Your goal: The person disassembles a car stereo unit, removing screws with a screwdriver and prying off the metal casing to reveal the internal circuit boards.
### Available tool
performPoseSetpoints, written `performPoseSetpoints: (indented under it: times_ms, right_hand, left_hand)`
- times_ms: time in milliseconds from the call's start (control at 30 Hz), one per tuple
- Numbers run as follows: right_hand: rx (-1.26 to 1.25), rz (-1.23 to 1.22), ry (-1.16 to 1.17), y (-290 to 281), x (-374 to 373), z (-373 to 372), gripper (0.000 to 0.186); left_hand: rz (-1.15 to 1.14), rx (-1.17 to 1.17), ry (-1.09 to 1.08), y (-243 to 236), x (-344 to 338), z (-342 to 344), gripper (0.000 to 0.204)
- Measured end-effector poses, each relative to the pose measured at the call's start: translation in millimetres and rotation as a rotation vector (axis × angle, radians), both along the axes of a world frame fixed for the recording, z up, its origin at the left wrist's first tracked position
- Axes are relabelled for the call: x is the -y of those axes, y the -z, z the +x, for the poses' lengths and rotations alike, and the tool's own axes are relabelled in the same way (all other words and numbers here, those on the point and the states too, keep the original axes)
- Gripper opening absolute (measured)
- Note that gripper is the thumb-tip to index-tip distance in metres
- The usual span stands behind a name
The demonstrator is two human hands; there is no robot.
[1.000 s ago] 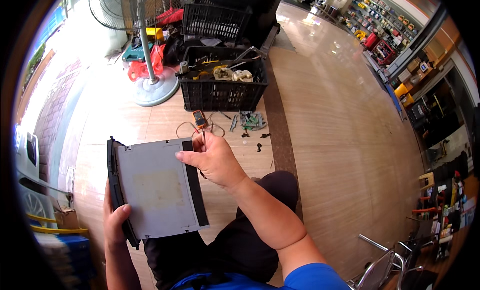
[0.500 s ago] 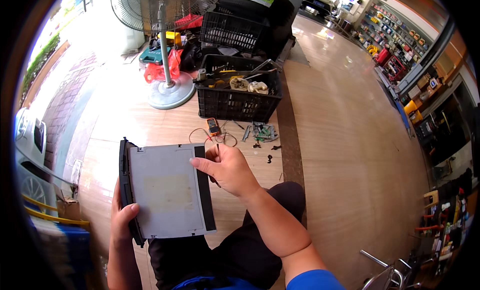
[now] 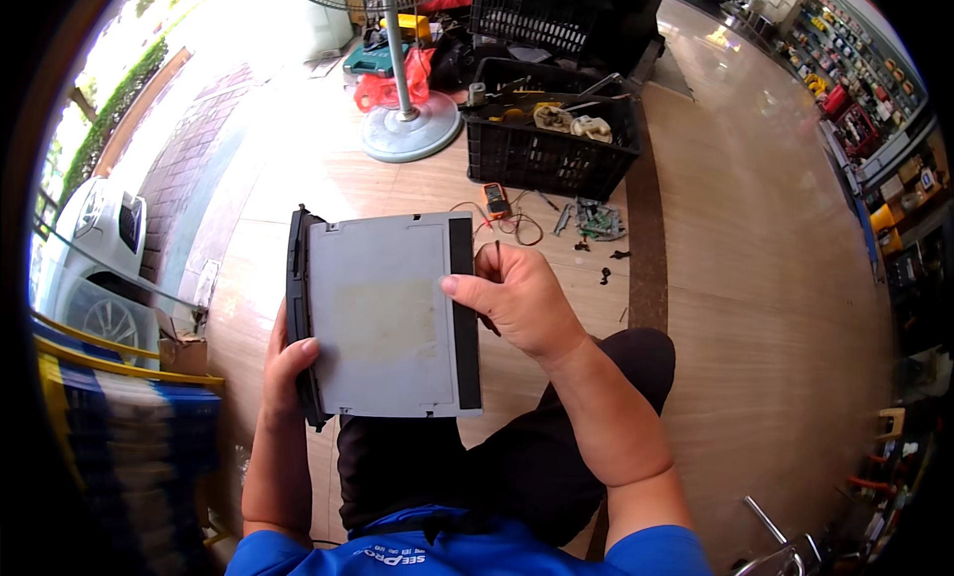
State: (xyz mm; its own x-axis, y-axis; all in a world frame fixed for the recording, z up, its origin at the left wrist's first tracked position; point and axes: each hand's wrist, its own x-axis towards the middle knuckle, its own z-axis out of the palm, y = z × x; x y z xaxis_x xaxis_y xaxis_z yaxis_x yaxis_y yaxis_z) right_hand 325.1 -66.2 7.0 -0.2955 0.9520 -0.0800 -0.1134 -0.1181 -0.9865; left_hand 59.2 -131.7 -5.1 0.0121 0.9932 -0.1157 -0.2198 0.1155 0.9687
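Observation:
A flat car stereo unit (image 3: 383,318) with a grey metal case and a black front panel (image 3: 303,318) is held up over my lap. My left hand (image 3: 293,367) grips its black panel side, thumb on the near face and the other fingers hidden behind. At the opposite edge, along a black strip (image 3: 463,318), my right hand (image 3: 522,293) has its thumb on the case and its fingers curled. A thin dark piece (image 3: 489,325) shows by those fingers; its kind is too small to tell.
Beyond the unit lie an orange multimeter (image 3: 496,200) with leads, a green circuit board (image 3: 599,218) and small black parts (image 3: 604,276) on the tiled floor. Farther back stand a black crate (image 3: 547,154) of tools and a fan base (image 3: 410,129). Blue-and-yellow stacked items (image 3: 129,397) are at left.
The whole view has shifted, so the scene sits further right and higher. Both hands keep their hold on the car stereo unit, with little visible change in grip.

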Motion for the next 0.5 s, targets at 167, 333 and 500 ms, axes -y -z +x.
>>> performPoseSetpoints:
  times_ms: [167, 333, 500]
  right_hand:
    - [-0.156, -0.067, -0.012, -1.4, 3.0, -4.0, 0.022]
    - [-0.175, -0.030, -0.114, 1.3, 2.9, -2.6, 0.021]
    - [-0.195, -0.077, -0.116, -2.9, 3.0, -4.6, 0.020]
  left_hand:
    - [-0.010, 0.036, 0.011, 3.6, 1.8, -3.4, 0.083]
    - [-0.026, 0.005, -0.008, 10.2, 2.9, -16.1, 0.081]
    - [-0.060, 0.095, 0.015, 17.6, -1.1, -26.7, 0.078]
